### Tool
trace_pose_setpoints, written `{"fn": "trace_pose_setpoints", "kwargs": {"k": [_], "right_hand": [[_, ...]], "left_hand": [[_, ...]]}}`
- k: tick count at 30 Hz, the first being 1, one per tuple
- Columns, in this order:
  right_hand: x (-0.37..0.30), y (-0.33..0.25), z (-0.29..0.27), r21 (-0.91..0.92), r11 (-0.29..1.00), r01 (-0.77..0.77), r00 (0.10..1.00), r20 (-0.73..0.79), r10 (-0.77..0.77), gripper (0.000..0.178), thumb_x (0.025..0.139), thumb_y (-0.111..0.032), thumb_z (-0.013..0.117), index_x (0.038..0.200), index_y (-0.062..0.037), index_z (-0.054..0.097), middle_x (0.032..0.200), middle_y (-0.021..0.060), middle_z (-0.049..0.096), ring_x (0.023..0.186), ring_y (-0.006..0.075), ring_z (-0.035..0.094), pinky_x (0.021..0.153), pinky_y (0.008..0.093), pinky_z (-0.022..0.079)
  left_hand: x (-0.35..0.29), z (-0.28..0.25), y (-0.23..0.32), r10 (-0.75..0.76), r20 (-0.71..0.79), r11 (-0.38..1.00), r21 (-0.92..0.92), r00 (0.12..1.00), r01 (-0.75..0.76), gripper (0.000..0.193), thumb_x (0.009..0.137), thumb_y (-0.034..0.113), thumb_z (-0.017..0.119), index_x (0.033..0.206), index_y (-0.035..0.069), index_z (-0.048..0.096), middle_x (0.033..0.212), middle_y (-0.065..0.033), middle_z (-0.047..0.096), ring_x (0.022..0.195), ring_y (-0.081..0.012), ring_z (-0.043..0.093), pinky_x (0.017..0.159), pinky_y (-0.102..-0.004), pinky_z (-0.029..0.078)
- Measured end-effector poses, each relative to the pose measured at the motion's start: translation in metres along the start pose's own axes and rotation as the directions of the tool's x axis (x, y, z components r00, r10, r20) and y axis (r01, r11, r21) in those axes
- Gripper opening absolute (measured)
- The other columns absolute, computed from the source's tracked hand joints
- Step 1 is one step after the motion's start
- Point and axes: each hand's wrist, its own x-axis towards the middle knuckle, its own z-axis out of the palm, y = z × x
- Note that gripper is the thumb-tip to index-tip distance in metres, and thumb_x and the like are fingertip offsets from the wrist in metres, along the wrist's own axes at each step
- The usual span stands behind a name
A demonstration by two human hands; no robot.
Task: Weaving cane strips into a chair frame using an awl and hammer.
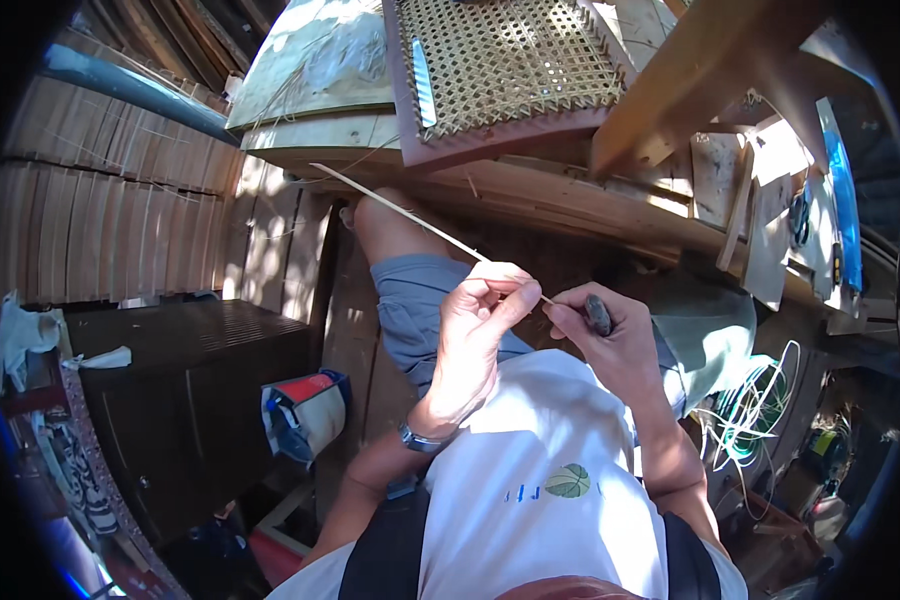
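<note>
From afar I take the woven cane panel [510,70] as my landmark: the pale strip [400,208] hangs in the air on its near side, far tip to the left of the panel's near left corner and apart from it, the other end down between the two hands. The left hand [475,320], well on the near side of the panel, has thumb and forefinger pinched together on the strip close to its near end, the other fingers curled in. The right hand [615,335], also on the panel's near side, curls round a dark object [598,315] with a blunt, rounded end; its thumb and forefinger come together at the strip's near end, though I cannot tell whether they grip it, nor what the fist hides of the dark object. I judge the strip very light and springy, since its long free run holds nearly straight; I expect it to flex readily but to split if kinked or twisted hard. If it is as smooth as it looks, a loose pinch may let it slide. I would hold it between thumb and finger pads near the end being handled, leaving the free tip clear of the panel.
</note>
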Motion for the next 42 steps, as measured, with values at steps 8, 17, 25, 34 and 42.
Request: {"fn": "trace_pose_setpoints", "kwargs": {"k": [8,17,25,34,42], "right_hand": [[-0.034,0.029,-0.038,0.129,0.981,-0.145,0.989,0.057,0.139,0.009,0.085,-0.006,0.07,0.083,0.003,0.071,0.063,0.0034,0.062,0.052,0.0055,0.052,0.047,0.0206,0.036],[-0.049,0.051,-0.043,0.125,0.987,-0.103,0.994,-0.02,0.106,0.007,0.077,-0.001,0.063,0.075,0.0038,0.067,0.057,0.0018,0.057,0.047,0.0034,0.046,0.042,0.0199,0.029],[-0.053,0.056,-0.05,0.09,0.988,-0.129,0.992,0.011,0.128,0.008,0.077,-0.003,0.064,0.076,0.0026,0.069,0.057,0.0009,0.056,0.047,0.0042,0.046,0.044,0.0208,0.031],[-0.051,0.058,-0.071,-0.101,0.979,-0.176,0.944,0.264,0.197,0.009,0.083,-0.004,0.074,0.089,0.0027,0.075,0.084,0.0092,0.074,0.076,0.0136,0.067,0.072,0.0288,0.053],[-0.067,0.071,-0.087,-0.034,0.964,-0.263,0.886,0.387,0.256,0.013,0.086,-0.003,0.076,0.098,0.0031,0.076,0.081,0.0082,0.073,0.071,0.012,0.067,0.065,0.0251,0.052]], "left_hand": [[-0.014,-0.034,0.034,0.236,-0.104,0.966,0.136,0.966,-0.222,0.012,0.099,0.006,0.059,0.11,0.001,0.059,0.096,-0.0165,0.071,0.083,-0.0243,0.074,0.071,-0.0295,0.062],[-0.041,-0.029,0.028,0.201,-0.094,0.969,0.165,0.975,-0.184,0.011,0.103,0.008,0.053,0.108,0.0,0.059,0.1,-0.017,0.068,0.082,-0.0263,0.074,0.071,-0.0328,0.062],[-0.039,-0.025,0.031,0.182,-0.096,0.975,0.148,0.979,-0.167,0.015,0.104,0.011,0.051,0.109,-0.001,0.059,0.097,-0.0173,0.069,0.081,-0.0266,0.074,0.071,-0.0329,0.063],[-0.036,-0.026,0.026,0.104,-0.093,0.987,0.134,0.99,-0.091,0.018,0.103,0.011,0.055,0.109,-0.004,0.062,0.095,-0.018,0.071,0.08,-0.0251,0.075,0.071,-0.033,0.063],[-0.04,-0.029,0.013,0.015,-0.107,0.997,0.072,0.994,-0.007,0.019,0.101,0.01,0.058,0.111,-0.005,0.063,0.097,-0.0209,0.072,0.078,-0.026,0.075,0.07,-0.0328,0.064]]}}
